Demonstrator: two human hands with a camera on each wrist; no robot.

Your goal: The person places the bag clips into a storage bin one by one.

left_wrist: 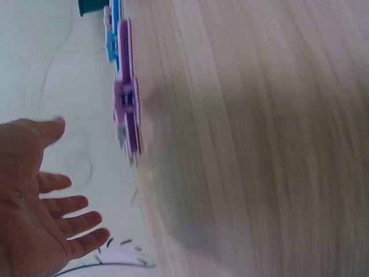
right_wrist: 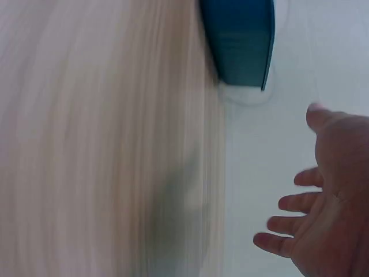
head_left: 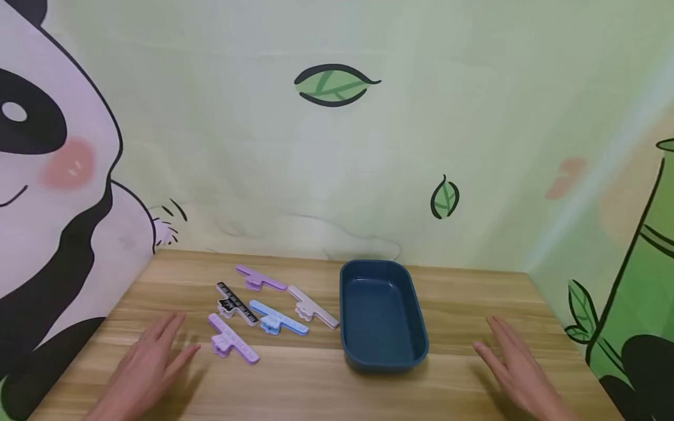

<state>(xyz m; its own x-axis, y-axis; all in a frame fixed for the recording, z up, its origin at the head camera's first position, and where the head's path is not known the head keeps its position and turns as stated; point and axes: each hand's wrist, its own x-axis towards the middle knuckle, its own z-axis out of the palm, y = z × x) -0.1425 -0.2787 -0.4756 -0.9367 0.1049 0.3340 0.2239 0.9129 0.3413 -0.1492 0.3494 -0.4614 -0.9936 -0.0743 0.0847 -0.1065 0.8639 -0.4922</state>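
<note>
Several plastic clips with ruler-like bars lie loosely grouped left of centre on the table. Nearest my left hand (head_left: 144,365) is a purple clip (head_left: 233,339); that hand holds nothing, fingers extended and thumb apart. Beyond it are a black-and-white clip (head_left: 237,304), a blue clip (head_left: 279,318), a second purple clip (head_left: 260,278) and a pale pinkish clip (head_left: 313,307). Right of them stands a dark blue rectangular bin (head_left: 383,361) with nothing inside. To the bin's right, my right hand (head_left: 518,371) hovers with fingers extended, holding nothing, as the right wrist view also shows.
The wooden table (head_left: 295,392) meets a pale green printed backdrop (head_left: 237,146) at its far edge. A panda drawing (head_left: 74,117) fills the left side, and green bamboo (head_left: 642,280) is drawn on the right.
</note>
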